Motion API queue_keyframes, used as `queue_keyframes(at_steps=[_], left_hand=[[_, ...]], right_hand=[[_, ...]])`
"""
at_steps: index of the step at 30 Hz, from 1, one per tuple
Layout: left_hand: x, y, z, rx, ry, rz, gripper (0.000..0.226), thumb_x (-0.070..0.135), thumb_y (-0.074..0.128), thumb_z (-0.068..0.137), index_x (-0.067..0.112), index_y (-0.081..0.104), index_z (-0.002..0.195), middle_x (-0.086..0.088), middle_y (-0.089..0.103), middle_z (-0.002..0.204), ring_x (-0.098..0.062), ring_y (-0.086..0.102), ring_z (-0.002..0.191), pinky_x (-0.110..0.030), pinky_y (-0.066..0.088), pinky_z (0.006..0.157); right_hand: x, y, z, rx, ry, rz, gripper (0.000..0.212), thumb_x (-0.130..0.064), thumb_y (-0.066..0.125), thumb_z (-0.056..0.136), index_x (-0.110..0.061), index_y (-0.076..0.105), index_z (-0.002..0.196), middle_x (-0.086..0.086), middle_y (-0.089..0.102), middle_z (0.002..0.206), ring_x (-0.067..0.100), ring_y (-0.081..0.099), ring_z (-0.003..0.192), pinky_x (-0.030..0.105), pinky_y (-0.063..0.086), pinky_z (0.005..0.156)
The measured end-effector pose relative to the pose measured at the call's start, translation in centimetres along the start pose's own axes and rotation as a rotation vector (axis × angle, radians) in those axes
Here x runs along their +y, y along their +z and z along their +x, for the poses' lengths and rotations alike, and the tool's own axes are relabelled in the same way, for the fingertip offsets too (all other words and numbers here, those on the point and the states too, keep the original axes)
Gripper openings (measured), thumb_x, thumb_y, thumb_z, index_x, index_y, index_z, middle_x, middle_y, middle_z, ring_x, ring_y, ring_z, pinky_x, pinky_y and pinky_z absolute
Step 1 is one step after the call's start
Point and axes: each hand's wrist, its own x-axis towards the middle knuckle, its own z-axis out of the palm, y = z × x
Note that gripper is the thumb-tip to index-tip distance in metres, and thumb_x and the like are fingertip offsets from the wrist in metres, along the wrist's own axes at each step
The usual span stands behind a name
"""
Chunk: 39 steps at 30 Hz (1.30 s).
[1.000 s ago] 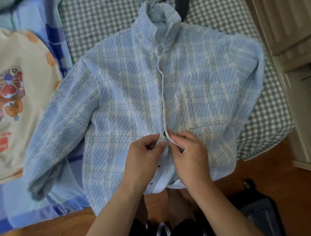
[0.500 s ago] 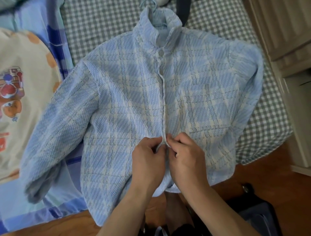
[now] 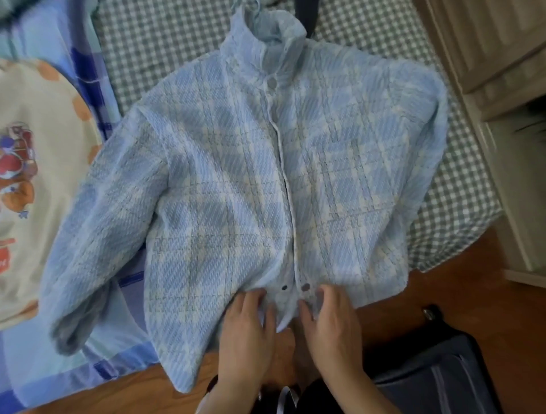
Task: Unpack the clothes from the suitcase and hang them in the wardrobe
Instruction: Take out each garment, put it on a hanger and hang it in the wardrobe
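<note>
Both hands at the hem of a quilted jacket spread on the bed, its lowest snaps not yet closed.

Nearest, the dark blue soft-sided suitcase (image 3: pixel 428 375) lies on the wooden floor (image 3: pixel 461 298) by the person's feet, handy for lifting clothes out. The left hand (image 3: pixel 246 334) and right hand (image 3: pixel 331 328) rest on the hem of the pale blue-and-cream plaid quilted jacket (image 3: pixel 236 192), one each side of the front opening; each grip looks released, fingers loosely bent over the cloth, likely steadying both edges so the two dark snaps (image 3: pixel 295 286) can be pressed together. The jacket lies flat, front up, on the grey-and-white checked bedsheet (image 3: pixel 165 38), which keeps it smooth for fastening. At its collar a pale hanger hook (image 3: pixel 256 3) seems to show, blurred, suggesting it is nearly ready for the wardrobe. Left lies a cream printed garment (image 3: pixel 35 165).
</note>
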Motion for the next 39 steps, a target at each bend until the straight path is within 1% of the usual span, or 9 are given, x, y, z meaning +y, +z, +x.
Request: queue_keyframes(at_steps=[4,8,14,18,20,24,28,33,39], left_hand=[[-0.2,2.6,2.7,0.028,-0.069,0.216,0.046,0.05,0.07,0.086,0.012,0.059,0.11,-0.012,0.061,0.107,-0.036,0.059,0.099,-0.045,0.053,0.079],[1.0,3.7,2.5,0.036,-0.184,0.086,0.02,0.031,0.069,0.089,0.012,0.062,0.09,-0.016,0.054,0.107,-0.039,0.051,0.104,-0.048,0.044,0.091],[3.2,-3.3,-3.1,0.0,-0.205,-0.228,0.031,0.017,0.057,0.098,0.014,0.04,0.072,-0.002,0.05,0.066,-0.019,0.047,0.059,-0.026,0.035,0.052],[6.5,-8.1,-5.3,-0.009,-0.283,-0.476,0.024,0.026,0.072,0.092,0.013,0.051,0.092,-0.001,0.056,0.075,-0.015,0.051,0.062,-0.013,0.038,0.047],[8.2,-10.0,-5.7,-0.002,-0.379,-0.672,0.029,0.034,0.075,0.091,0.02,0.055,0.107,-0.002,0.066,0.092,-0.017,0.064,0.071,-0.018,0.045,0.046],[9.8,-11.5,-6.4,-0.056,-0.431,-0.785,0.014,0.029,0.07,0.094,0.017,0.075,0.098,-0.007,0.075,0.091,-0.025,0.07,0.083,-0.032,0.056,0.061],[11.6,-11.3,-7.6,-0.176,-0.385,-0.838,0.016,0.014,0.063,0.097,0.016,0.077,0.105,-0.008,0.079,0.093,-0.029,0.074,0.095,-0.049,0.061,0.087],[12.1,-11.6,-7.7,-0.163,-0.286,-0.776,0.023,0.009,0.058,0.099,0.025,0.075,0.102,0.001,0.079,0.088,-0.017,0.076,0.087,-0.036,0.061,0.084],[11.8,-11.8,-7.6,-0.178,-0.211,-0.683,0.019,0.019,0.06,0.101,0.023,0.076,0.108,0.001,0.079,0.089,-0.017,0.076,0.088,-0.043,0.061,0.087]], right_hand=[[-0.2,2.8,1.3,0.016,0.061,0.061,0.035,-0.035,0.077,0.082,-0.019,0.052,0.1,-0.003,0.054,0.096,0.02,0.055,0.09,0.034,0.05,0.07],[-0.8,2.7,1.9,-0.013,0.269,0.167,0.014,-0.022,0.062,0.094,-0.021,0.05,0.087,-0.006,0.052,0.085,0.023,0.057,0.086,0.032,0.037,0.066],[-1.4,-6.3,-2.0,-0.028,0.336,0.371,0.009,-0.022,0.055,0.101,-0.017,0.062,0.103,-0.013,0.056,0.08,0.013,0.058,0.079,0.027,0.038,0.066],[-2.3,-13.3,-1.6,-0.17,0.181,0.528,0.012,-0.026,0.062,0.097,-0.021,0.068,0.105,-0.01,0.069,0.089,0.008,0.065,0.082,0.028,0.049,0.069],[-3.2,-16.1,-0.7,-0.249,0.148,0.622,0.01,-0.02,0.066,0.094,-0.026,0.072,0.1,-0.007,0.074,0.089,0.01,0.07,0.084,0.035,0.057,0.075],[-5.2,-18.7,0.8,-0.372,0.125,0.686,0.017,-0.015,0.07,0.088,-0.018,0.077,0.103,-0.003,0.078,0.093,0.019,0.073,0.091,0.046,0.059,0.087],[-6.7,-17.6,0.0,-0.412,0.086,0.619,0.015,-0.014,0.066,0.091,-0.014,0.077,0.101,-0.003,0.075,0.089,0.017,0.07,0.087,0.036,0.057,0.079],[-7.6,-16.2,-1.4,-0.366,0.09,0.56,0.021,-0.015,0.062,0.094,-0.025,0.079,0.1,-0.009,0.069,0.076,0.011,0.061,0.071,0.022,0.044,0.06],[-8.2,-15.9,-2.0,-0.324,0.087,0.572,0.024,-0.016,0.061,0.096,-0.026,0.076,0.113,-0.007,0.074,0.098,0.011,0.067,0.092,0.019,0.049,0.072]])
